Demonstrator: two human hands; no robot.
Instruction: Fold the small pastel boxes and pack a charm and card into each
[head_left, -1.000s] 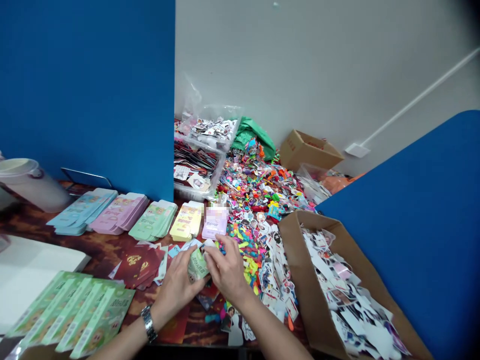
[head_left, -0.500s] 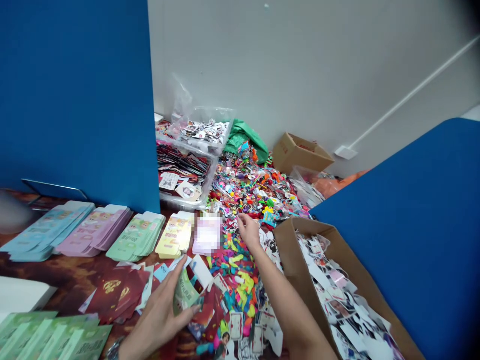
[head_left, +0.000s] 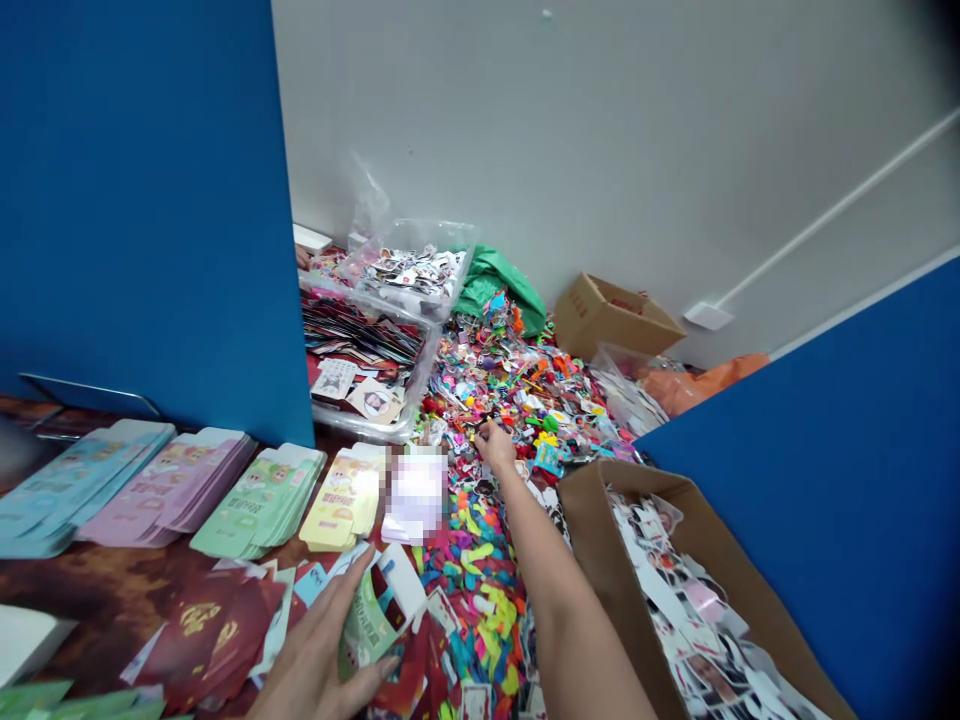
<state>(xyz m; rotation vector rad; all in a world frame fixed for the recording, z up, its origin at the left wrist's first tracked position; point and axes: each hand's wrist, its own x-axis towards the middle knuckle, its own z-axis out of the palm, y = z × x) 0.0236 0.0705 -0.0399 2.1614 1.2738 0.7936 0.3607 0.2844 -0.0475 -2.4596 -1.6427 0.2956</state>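
Basically, I'm filling, by the look of it: box in one hand, picking with the other. My left grip (head_left: 319, 640) is holding a green box (head_left: 366, 622), thumb on the near side and fingers on the far side, its mouth facing up with the white flap leaning right. Something dark red is showing inside. My right grip (head_left: 496, 447) is sitting well beyond the box, fingertips bunched narrow at the near part of the trinket pile (head_left: 532, 385); can't tell if they're pinching a piece, too small.

Bright small pieces (head_left: 480, 570) are lying right of my left grip, nearer me than my right. Yellow cartons (head_left: 343, 500) are standing by just beyond my left grip, red envelopes (head_left: 217, 630) are spreading to its left on the worktop (head_left: 112, 590). A cardboard box (head_left: 611, 570) is flanking my right forearm.

Next move, I'm judging, is calling for a clean single pick on the right, while the left is keeping that mouth clear and not crushing the thin walls.
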